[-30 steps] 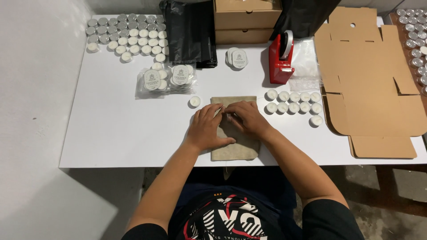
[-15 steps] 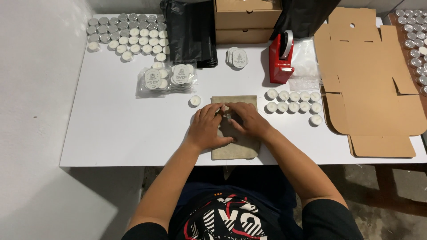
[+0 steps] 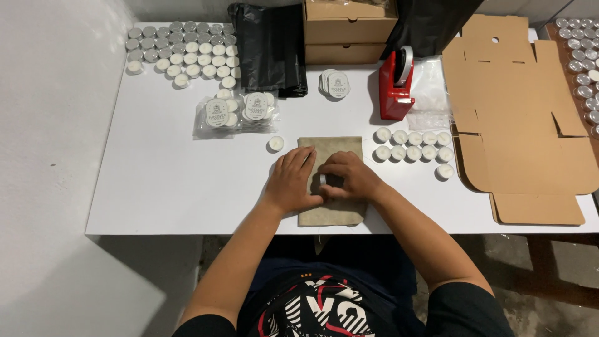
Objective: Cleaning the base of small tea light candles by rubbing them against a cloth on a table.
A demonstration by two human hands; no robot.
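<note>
Both hands rest on a tan cloth pouch [image 3: 331,212] lying flat near the near edge of the white table [image 3: 162,181], at its middle. The left hand [image 3: 293,181] lies palm down on the pouch's left half, fingers stretched out together toward the far edge, pressing the cloth flat and gripping nothing. The right hand [image 3: 349,178] sits just beside it on the right half, fingers curled in toward the left. Between the two hands a small pale object [image 3: 322,180] shows at the right fingertips; it may be a tealight, but it is too covered to tell, and whether the fingers pinch it or only touch it cannot be told. The pouch's far edge and near edge show bare beyond the hands.

A single tealight [image 3: 275,143] stands just left of the pouch's far corner. A double row of white tealights [image 3: 413,145] stands just right of the pouch. Farther off: bagged tealight packs with round labels [image 3: 240,111], a block of loose tealights [image 3: 184,53] at the far left corner, a black plastic bag [image 3: 269,43], stacked cardboard boxes [image 3: 346,31], a red tape dispenser [image 3: 395,87], and a flat unfolded carton [image 3: 524,118] at the right.
</note>
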